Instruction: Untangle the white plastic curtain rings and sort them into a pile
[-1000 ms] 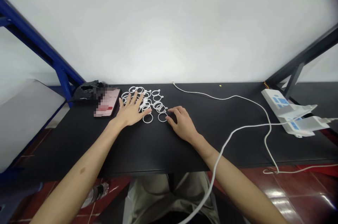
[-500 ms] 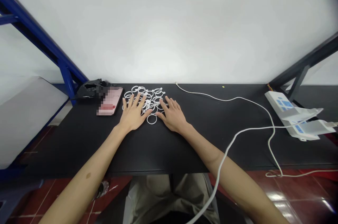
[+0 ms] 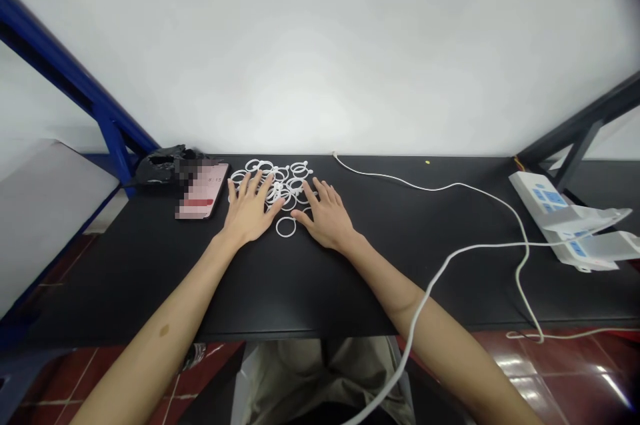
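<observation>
A loose pile of thin white rings with small round knobs lies on the black table. My left hand rests flat over the pile's left side, fingers spread and pointing away from me. Its fingers cover some of the rings. At the right edge of the pile, my right hand lies with its fingers stretched out, fingertips touching or close to the rings. One single ring sits apart, nearer to me, between my two thumbs. Neither hand grips anything.
Left of the pile lies a phone, with a crumpled black plastic bag behind it. A white power strip with plugged-in adapters is at the right. A white cable crosses over my right forearm. A white wall stands behind the table.
The view has shifted slightly. My left hand has moved a little left, away from the single ring, and its thumb now sits farther from my right thumb. The rings look almost unchanged.
</observation>
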`<state>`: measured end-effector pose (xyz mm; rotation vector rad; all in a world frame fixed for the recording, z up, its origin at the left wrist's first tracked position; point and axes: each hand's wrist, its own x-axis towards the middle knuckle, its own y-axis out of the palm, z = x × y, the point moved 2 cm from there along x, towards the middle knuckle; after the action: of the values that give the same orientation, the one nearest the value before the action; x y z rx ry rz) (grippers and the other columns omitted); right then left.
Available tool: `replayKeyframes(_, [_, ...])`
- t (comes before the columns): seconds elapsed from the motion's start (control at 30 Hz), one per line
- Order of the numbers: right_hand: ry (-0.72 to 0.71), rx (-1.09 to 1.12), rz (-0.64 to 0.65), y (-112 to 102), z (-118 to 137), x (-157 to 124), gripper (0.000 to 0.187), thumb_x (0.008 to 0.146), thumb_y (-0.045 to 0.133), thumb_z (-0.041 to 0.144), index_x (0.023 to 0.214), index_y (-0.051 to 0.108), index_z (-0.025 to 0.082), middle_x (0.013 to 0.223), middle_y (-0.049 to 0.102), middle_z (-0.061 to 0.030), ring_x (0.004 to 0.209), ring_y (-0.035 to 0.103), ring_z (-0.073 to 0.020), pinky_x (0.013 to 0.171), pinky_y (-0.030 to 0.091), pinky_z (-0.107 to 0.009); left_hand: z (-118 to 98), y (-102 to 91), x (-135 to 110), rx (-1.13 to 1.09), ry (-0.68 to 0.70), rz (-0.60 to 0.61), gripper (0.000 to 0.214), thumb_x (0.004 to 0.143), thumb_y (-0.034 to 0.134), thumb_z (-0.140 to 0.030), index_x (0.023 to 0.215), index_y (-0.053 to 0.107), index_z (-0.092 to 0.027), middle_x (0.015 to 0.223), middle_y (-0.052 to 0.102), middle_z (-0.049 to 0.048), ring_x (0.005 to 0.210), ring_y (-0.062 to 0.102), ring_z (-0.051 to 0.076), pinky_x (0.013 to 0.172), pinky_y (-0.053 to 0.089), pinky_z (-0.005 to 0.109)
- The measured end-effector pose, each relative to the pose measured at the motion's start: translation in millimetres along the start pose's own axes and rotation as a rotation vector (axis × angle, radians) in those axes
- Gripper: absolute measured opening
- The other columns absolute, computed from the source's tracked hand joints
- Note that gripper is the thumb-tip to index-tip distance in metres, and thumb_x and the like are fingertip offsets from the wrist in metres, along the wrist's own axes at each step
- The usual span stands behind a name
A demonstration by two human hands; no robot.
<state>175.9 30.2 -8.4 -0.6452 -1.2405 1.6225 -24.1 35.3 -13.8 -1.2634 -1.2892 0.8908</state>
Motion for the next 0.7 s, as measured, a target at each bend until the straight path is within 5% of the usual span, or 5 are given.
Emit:
replayKeyframes(0.47, [0.069,0.062,-0.051,-10.0,-0.9,-7.5,0.094,0.084,0.047,0.078,0.155,0.032,0.019,0.162,0.029,-0.018,0.151,0.022,-0.0371,0.122,0.019,-0.054,-2.5,-4.4,-4.6,-0.004,-0.003,-0.058,0.075,0.092,0.04,-0.067,0.153,0.036,-0.023,0.16,0.032,0.0137,0.148,0.024,0.038,0.119,0.011,0.068])
replayKeyframes(0.7, [0.086,0.051,-0.046,-8.4,-2.7,-8.1,0.093,0.086,0.041,0.078,0.155,0.033,0.016,0.16,0.031,-0.0185,0.151,0.023,-0.0355,0.122,0.019,-0.052,-6.1,-8.9,-6.7,-0.014,-0.009,-0.091,0.072,0.094,0.038,-0.064,0.151,0.04,-0.02,0.156,0.039,0.0135,0.145,0.029,0.036,0.119,0.013,0.065])
